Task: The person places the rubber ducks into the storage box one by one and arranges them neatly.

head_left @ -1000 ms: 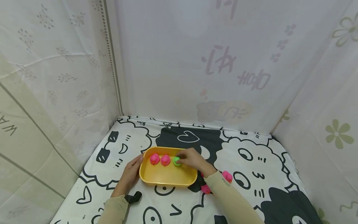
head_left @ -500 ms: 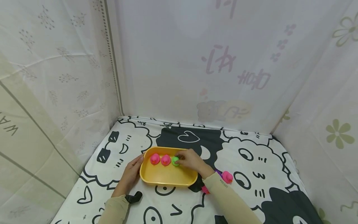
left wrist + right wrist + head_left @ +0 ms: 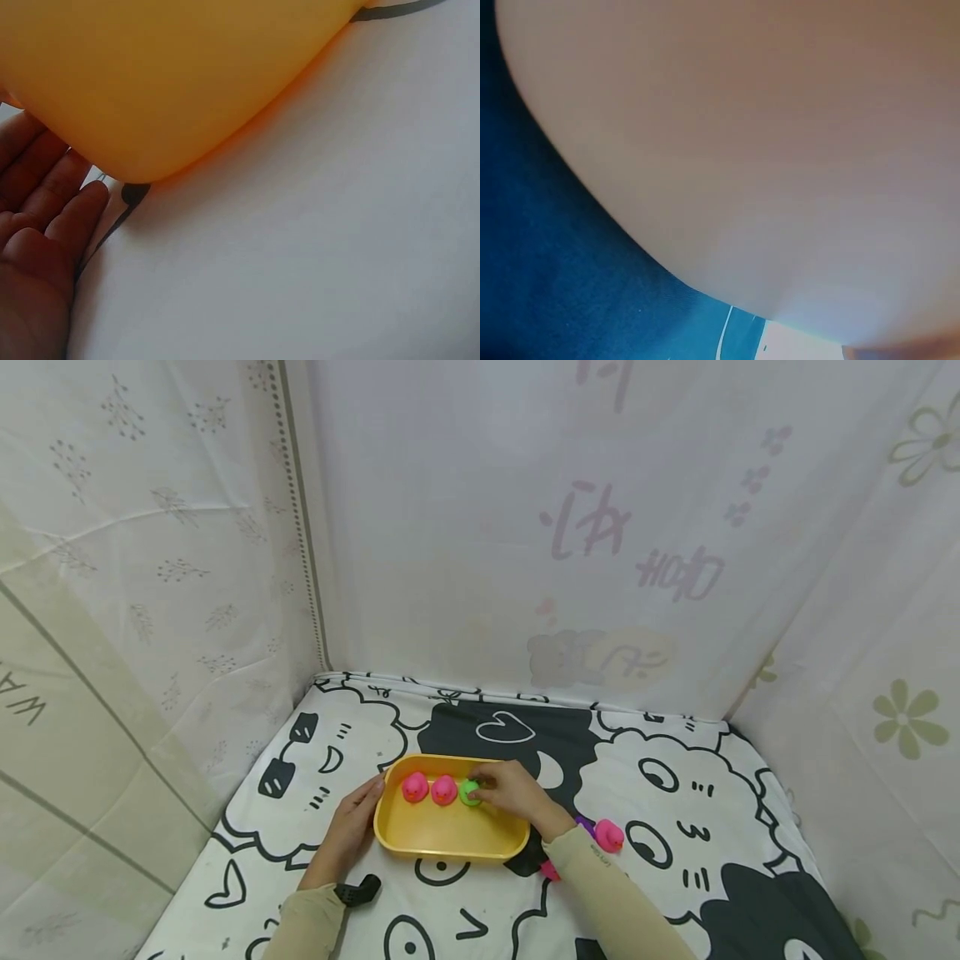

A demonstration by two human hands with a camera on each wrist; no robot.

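Observation:
A yellow tray (image 3: 450, 843) lies on the patterned cloth. Inside it, side by side, are two pink rubber ducks, the left duck (image 3: 415, 787) and the right duck (image 3: 444, 790). Beside them is a green rubber duck (image 3: 468, 792), pinched in the fingertips of my right hand (image 3: 513, 792), which partly covers it. My left hand (image 3: 351, 827) touches the tray's left side; in the left wrist view its fingers (image 3: 64, 195) lie loosely against the outer wall. The right wrist view holds mostly a blurred, close-up skin-toned surface, with no duck visible.
Right of the tray, partly behind the right forearm, lie a pink duck (image 3: 609, 836), a purple object (image 3: 585, 825) and another pink piece (image 3: 551, 870). A black wrist strap (image 3: 358, 891) is on the left wrist. Pale printed curtains (image 3: 480, 527) stand around the cloth.
The right hand has shifted slightly left with the green duck, closer to the pink ducks. More of the purple object shows beside the right forearm. The left hand and tray look unchanged.

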